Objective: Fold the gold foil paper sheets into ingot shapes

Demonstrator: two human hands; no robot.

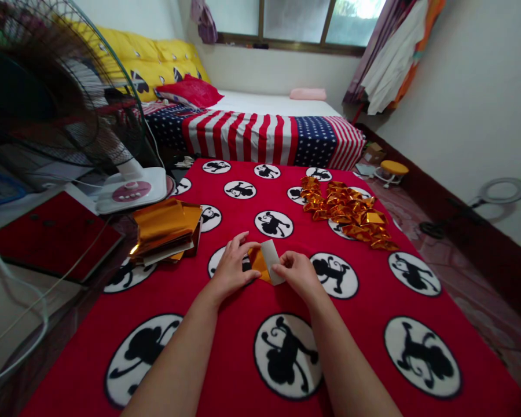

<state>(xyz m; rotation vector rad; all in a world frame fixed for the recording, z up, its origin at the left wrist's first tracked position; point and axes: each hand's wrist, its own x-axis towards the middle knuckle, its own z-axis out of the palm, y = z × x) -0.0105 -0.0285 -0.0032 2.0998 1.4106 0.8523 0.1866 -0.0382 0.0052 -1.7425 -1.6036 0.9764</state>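
Observation:
Between my two hands is a small sheet of gold foil paper [259, 263], partly folded so that a strip of its pale back stands up. My left hand [233, 267] grips the sheet's left side, thumb below and fingers above. On the right, my right hand [298, 272] pinches the pale flap between thumb and fingertips. A stack of flat gold foil sheets [165, 226] lies to the left of my hands. Several folded gold foil pieces [342, 209] are heaped at the far right of the red cloth.
A red cloth with monkey prints [226, 370] covers the table. At the left stands a fan [132, 185] beside a dark red panel [52, 226]. Beyond the table is a bed [260, 136]; a yellow stool [393, 168] and a ring light [503, 191] are at the right.

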